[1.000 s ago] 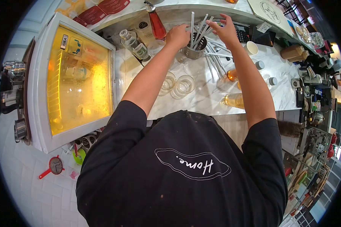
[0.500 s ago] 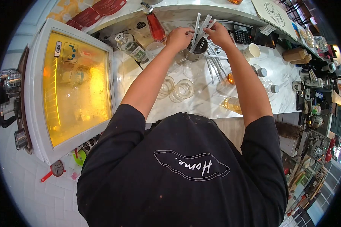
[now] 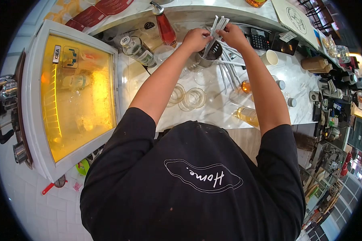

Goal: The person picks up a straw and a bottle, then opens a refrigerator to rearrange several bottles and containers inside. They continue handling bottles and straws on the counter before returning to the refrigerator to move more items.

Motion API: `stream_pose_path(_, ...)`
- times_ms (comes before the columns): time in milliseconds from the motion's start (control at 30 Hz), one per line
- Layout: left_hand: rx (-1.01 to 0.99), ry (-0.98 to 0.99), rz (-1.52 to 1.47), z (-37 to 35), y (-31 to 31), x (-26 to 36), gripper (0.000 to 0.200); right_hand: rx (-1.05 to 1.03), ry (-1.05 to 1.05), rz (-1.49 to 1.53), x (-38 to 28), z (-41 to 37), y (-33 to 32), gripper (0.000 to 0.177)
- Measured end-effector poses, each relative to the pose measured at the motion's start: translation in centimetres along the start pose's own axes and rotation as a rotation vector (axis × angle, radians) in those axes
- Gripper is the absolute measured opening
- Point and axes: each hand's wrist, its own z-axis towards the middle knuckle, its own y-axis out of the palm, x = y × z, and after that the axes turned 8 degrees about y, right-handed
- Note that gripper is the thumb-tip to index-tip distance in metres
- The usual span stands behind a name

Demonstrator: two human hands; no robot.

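Note:
A few paper-wrapped straws (image 3: 209, 47) stand in a perforated metal holder (image 3: 207, 61) at the back of the counter. My left hand (image 3: 196, 39) has its fingers closed at the left side of the straws, pinching them. From the right, my right hand (image 3: 232, 36) holds the upper part of the same bunch between thumb and fingers. More long loose straws (image 3: 230, 74) lie on the marble counter, just right of the holder. Two clear glass cups (image 3: 195, 98) are nearer to my body, overlapping in view.
Left of the holder stand a red bottle (image 3: 165, 29) and a clear labelled bottle (image 3: 139, 52). A yellow-lit glass-door fridge (image 3: 118, 80) is at the left. A paper cup (image 3: 269, 58), calculator (image 3: 258, 40) and bottle of pale liquid (image 3: 247, 115) sit on the right.
My left hand has moved slightly right, closer to my right hand, and its fingers now meet the straws. The straw tops have drawn closer together and lean further right.

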Motion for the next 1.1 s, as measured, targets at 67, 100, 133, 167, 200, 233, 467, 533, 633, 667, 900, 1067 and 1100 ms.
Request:
stream_pose_path(67,-0.006,0.013,-0.010,0.0,0.0,0.2,0.032,-0.015,0.015,0.007,-0.3,-0.4,-0.3,0.033)
stream_pose_path(100,-0.011,0.020,-0.014,0.0,0.1,0.3,0.032,-0.030,-0.006,0.002,-0.7,-0.9,-0.7,0.032)
stream_pose_path(133,-0.002,0.032,-0.008,0.0,0.1,0.2,0.032,-0.048,-0.027,0.000,-1.2,-1.5,-1.2,0.032)
stream_pose_path(167,0.008,0.042,-0.001,0.0,0.1,0.1,0.032,-0.067,-0.049,-0.002,-1.8,-1.9,-1.5,0.031)
stream_pose_path(200,0.019,0.053,0.008,-0.1,-0.3,0.3,0.032,-0.037,-0.054,-0.006,-2.0,-1.9,-1.6,0.031)
stream_pose_path(233,0.031,0.052,0.009,-0.3,-0.7,0.5,0.032,-0.007,-0.060,-0.011,-2.1,-1.9,-1.8,0.031)
stream_pose_path(467,0.071,0.073,0.119,-0.5,-2.1,1.1,0.034,0.018,-0.071,-0.041,-2.1,-2.3,-2.8,0.036)
stream_pose_path(533,0.063,0.054,0.132,-0.7,-1.7,0.9,0.036,0.004,-0.104,-0.023,-1.0,-2.0,-2.0,0.038)
stream_pose_path(633,0.094,-0.001,0.048,-1.3,-1.5,1.1,0.043,0.051,-0.101,-0.016,-1.2,-2.2,-1.8,0.042)
stream_pose_path(667,0.128,-0.021,0.001,-1.6,-1.6,1.0,0.046,0.092,-0.063,-0.022,-1.4,-2.5,-2.4,0.044)
stream_pose_path(900,0.350,0.062,-0.116,-9.3,-3.8,5.0,0.047,-0.046,-0.008,-0.140,-9.6,-10.6,-8.9,0.043)
stream_pose_path(1067,0.352,0.126,-0.202,-17.4,-3.1,13.1,0.038,-0.068,-0.260,-0.201,-10.3,-20.0,-12.3,0.043)
stream_pose_path(1100,0.327,0.161,-0.195,-18.8,-2.3,14.2,0.038,-0.059,-0.340,-0.179,-9.4,-21.8,-13.0,0.042)
